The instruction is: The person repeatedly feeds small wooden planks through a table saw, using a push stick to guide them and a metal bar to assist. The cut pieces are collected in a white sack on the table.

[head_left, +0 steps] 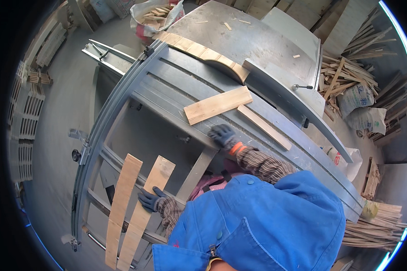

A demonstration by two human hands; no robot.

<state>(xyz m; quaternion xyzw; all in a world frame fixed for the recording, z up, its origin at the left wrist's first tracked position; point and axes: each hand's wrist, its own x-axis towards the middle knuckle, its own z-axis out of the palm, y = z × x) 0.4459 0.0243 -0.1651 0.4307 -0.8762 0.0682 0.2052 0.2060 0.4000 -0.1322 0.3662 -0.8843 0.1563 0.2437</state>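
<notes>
My left hand (151,199), in a dark grey glove, lies with fingers spread on the right one of two long, pale boards. This right board (145,213) and the left board (123,210) rest lengthwise across the machine's side frame. My right hand (222,136), also gloved, with an orange band at the wrist, lies with its fingers stretched out at the edge of the grey sliding saw table (167,77). Just beyond it a short, wide board (218,105) lies askew on the table. A narrow wood strip (264,127) lies to its right, apart from my fingers.
A grey fence (298,101) runs along the table's far side. Wood pieces (199,49) line up on the far edge. A sack of offcuts (156,18) stands at the back left. Piled strips (348,77) and sacks (357,99) lie on the right. A rail (105,106) curves along the left.
</notes>
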